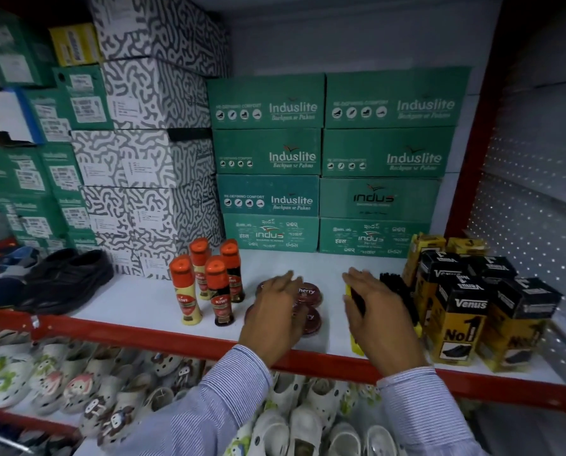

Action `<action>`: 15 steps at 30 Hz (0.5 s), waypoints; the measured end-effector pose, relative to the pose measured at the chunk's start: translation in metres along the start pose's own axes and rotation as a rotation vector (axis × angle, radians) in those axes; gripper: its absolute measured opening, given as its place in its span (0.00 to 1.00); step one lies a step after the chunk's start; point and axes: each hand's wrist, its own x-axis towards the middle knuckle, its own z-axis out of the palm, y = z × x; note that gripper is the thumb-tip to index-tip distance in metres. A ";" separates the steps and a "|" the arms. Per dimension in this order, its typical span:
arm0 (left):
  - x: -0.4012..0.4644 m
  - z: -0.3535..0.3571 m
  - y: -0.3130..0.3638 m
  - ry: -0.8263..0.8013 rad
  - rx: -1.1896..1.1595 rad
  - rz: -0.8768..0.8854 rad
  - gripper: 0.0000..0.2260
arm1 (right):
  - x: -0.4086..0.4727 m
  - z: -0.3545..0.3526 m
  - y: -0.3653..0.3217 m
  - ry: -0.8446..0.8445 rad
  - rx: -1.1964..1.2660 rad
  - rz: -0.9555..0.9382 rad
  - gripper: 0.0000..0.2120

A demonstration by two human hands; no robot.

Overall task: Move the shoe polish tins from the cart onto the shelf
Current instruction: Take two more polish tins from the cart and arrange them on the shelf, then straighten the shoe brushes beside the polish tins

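Grouping tins (308, 302) on the shelf (136, 299), between bottles (209, 281) and boxes (456, 311), so stock stays sorted by type. Left hand (275, 311) lies spread over the tins, likely squaring them. Right hand (377, 307) flat against a brush (396, 291); grip unclear.

Four orange-capped liquid polish bottles (206, 284) stand upright in a tight cluster. Behind and to their right rise two stacks of green shoe boxes (331, 162); directly behind and to their left — white boxes with a grey squiggle pattern (143, 133). A pair of black shoes (64, 274) lies well to the bottles' left. Far to their right stand yellow-and-black Venus cartons (465, 304). Below the bottles — pale children's clogs (87, 386).
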 end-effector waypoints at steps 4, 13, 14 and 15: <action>0.005 0.024 0.044 -0.113 -0.085 0.189 0.24 | -0.015 -0.025 0.028 -0.049 -0.147 0.071 0.23; 0.003 0.052 0.062 -0.202 -0.057 0.286 0.22 | -0.031 -0.028 0.049 -0.174 -0.229 0.137 0.27; 0.003 0.049 0.064 -0.201 -0.045 0.290 0.23 | -0.031 -0.027 0.051 -0.174 -0.228 0.128 0.27; 0.002 0.045 0.066 -0.207 -0.028 0.291 0.23 | -0.031 -0.028 0.052 -0.175 -0.220 0.113 0.27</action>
